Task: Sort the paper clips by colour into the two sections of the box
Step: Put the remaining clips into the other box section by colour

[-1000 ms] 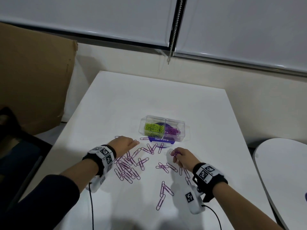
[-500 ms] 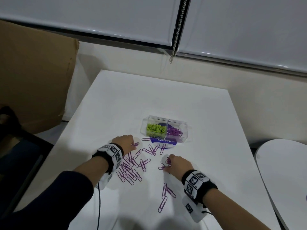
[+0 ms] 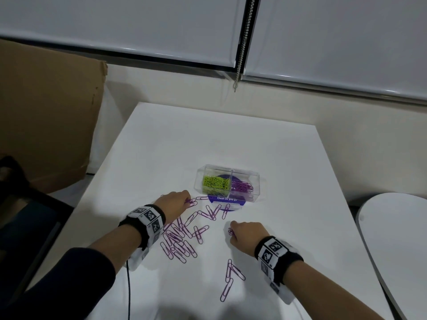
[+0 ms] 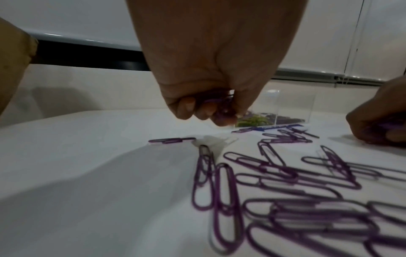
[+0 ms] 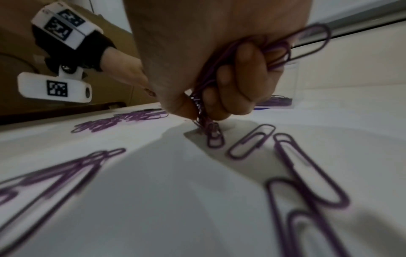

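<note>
Gathering of the purple clips is under way. At centre-left of the head view, the left hand (image 3: 174, 203) curls round a few purple clips, above the loose purple clips (image 3: 179, 241) on the white table (image 3: 277, 162). Right of centre, the right hand (image 3: 247, 236) clutches a fuller bunch. Next, I judge, both loads go up-frame into the right purple section of the clear box (image 3: 227, 182), beside the green clips (image 3: 216, 184).

Left hand (image 3: 173, 202) at 10 o'clock, fingers curled, pinching purple clips (image 4: 219, 102); right hand (image 3: 247, 235) at 4 o'clock, fisted round a clip bundle (image 5: 219, 78).
</note>
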